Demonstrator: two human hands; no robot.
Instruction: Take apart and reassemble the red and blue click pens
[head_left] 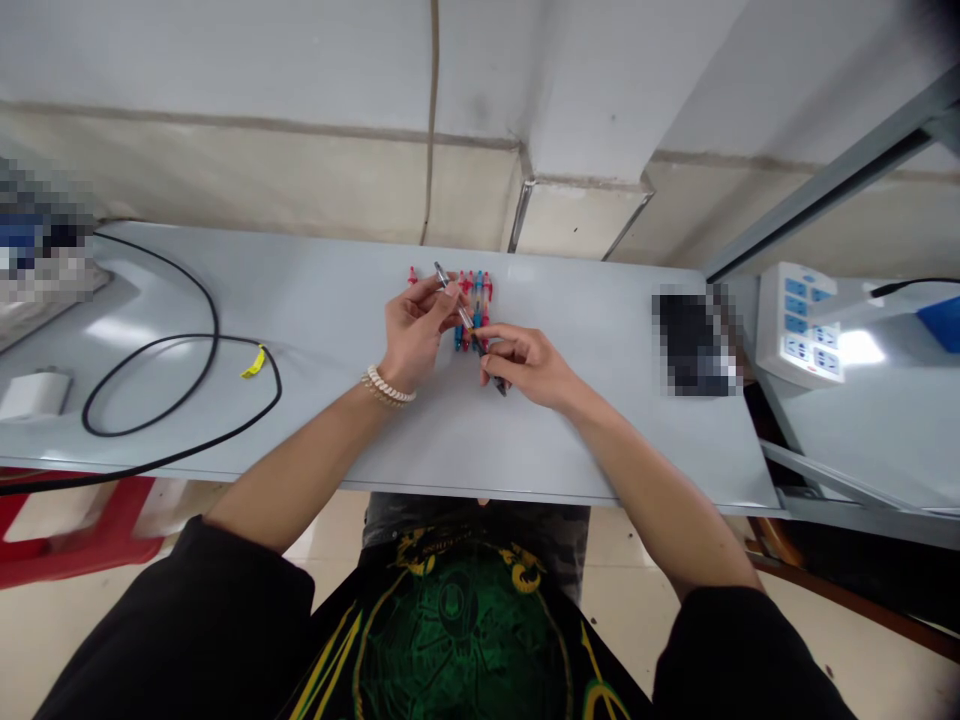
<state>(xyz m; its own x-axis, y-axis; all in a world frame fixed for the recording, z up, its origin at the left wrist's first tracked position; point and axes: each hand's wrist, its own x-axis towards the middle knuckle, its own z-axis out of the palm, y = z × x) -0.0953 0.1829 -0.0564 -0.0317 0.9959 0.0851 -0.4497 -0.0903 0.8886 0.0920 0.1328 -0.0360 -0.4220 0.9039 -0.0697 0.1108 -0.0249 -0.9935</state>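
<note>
Above the middle of the grey-white table [555, 450], both hands are on one slim pen [466, 318] with a clear barrel and a dark lower end, tilted down to the right. My left hand [420, 325], with beaded bracelets at its wrist, pinches the upper part. Fingers of my right hand [525, 362] close round the dark lower part. Just behind and beneath the hands, several red and blue pens [487, 290] lie side by side on the table, partly hidden by the fingers. Another red-tipped pen [412, 274] shows beyond my left hand.
A looped black cable [214, 310] with a yellow tag [255, 362] lies on the left, near a white adapter [36, 394]. To the right are a blurred dark object [686, 343] and a white power strip [801, 325]. A wall stands behind the table.
</note>
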